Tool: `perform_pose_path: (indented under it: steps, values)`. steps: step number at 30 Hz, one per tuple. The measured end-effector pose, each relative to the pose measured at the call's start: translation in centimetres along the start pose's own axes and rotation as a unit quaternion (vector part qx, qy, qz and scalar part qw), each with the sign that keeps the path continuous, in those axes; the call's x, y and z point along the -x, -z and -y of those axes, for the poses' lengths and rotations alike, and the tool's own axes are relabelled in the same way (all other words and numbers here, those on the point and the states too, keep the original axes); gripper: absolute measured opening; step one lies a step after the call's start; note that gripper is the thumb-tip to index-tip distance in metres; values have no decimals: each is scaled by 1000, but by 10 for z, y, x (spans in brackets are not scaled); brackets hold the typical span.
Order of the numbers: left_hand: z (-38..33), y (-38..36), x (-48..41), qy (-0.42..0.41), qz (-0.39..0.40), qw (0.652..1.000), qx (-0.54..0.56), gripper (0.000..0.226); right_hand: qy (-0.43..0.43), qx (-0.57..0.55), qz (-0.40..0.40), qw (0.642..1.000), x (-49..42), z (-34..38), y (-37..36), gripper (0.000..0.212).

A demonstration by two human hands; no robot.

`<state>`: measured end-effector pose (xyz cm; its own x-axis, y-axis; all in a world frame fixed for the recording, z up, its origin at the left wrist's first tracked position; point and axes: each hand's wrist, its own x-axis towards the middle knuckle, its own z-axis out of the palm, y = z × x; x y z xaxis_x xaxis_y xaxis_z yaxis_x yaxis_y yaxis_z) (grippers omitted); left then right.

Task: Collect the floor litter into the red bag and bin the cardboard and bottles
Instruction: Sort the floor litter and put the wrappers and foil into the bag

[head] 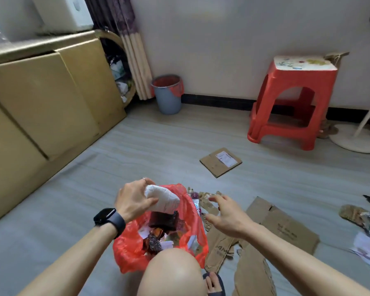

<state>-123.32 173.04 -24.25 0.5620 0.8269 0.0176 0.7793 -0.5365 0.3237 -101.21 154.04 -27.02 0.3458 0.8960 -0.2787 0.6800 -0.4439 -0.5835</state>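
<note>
The left hand (135, 200) grips a crumpled white wad (162, 199) over the open red bag (158, 236); the right hand (226, 214), fingers spread, hovers above torn cardboard (286, 225) and a bottle (195, 202).

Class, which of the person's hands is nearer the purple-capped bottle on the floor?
Right. The right hand hovers open just beside the bottle; the left hand grips a white wad across the red bag.
</note>
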Motion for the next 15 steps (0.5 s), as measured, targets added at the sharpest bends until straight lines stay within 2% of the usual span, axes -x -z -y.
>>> perform_pose_path:
  steps: [3,5,9,13,15]
  values:
    - [20,-48,17,-11,114,991,-66,60,2,-13,14,1000,-20,11,-41,69]
    - [30,-85,28,15,179,980,-82,61,0,-17,22,1000,-27,15,-63,75]
    - [33,-139,28,48,178,982,-52,55,-3,-10,32,999,-42,13,-98,91]
    - [25,-161,-5,17,199,978,-54,68,-22,-6,16,1000,-49,3,-126,94]
    - [37,-166,-17,29,219,970,-105,77,-30,-34,-4,999,-49,2,-135,95]
